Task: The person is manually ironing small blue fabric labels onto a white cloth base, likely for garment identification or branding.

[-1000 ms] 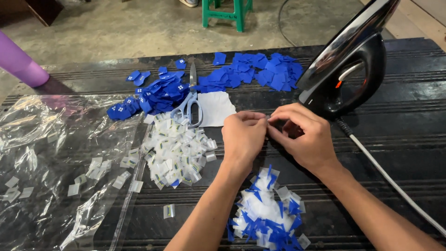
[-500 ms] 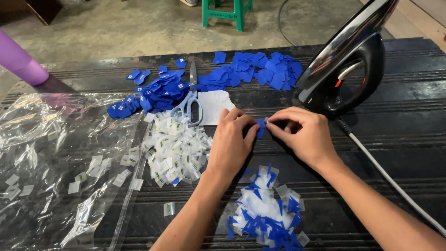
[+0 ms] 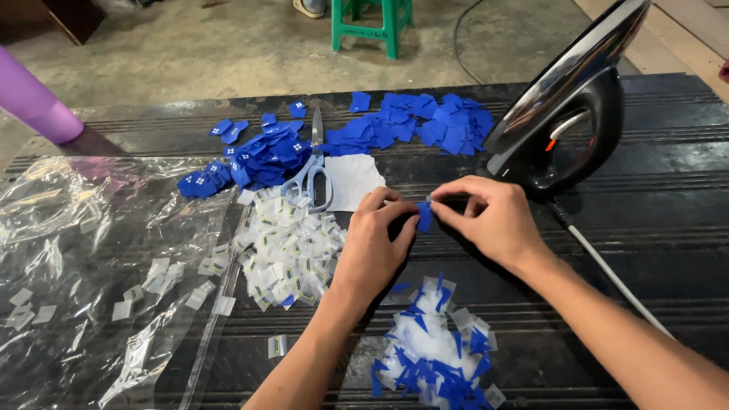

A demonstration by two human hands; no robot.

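Head view: the left hand [image 3: 373, 247] and right hand [image 3: 486, 220] meet above the dark table [image 3: 668, 228], both pinching one small blue tag [image 3: 424, 218] between their fingertips. Just below lies a pile of bagged tags [image 3: 437, 353]. Left of the hands sit empty clear sleeves [image 3: 288, 247], with scissors [image 3: 313, 171] beyond and an upright iron [image 3: 569, 114] behind the right hand.

Light: soft, even daylight, moderately bright; the floor [image 3: 228, 53] at the top is lit brightest.
Shadows: faint and diffuse under the hands, none hard-edged.
Glare: white streaks on the plastic sheet [image 3: 83, 250] at the left; a long highlight along the iron [image 3: 566, 114]; sheen on the dark table [image 3: 668, 197] ridges.
Focus: sharp in the centre; slight softness at the forearms near the bottom edge.
Distortion: mild wide-angle stretch at the corners.
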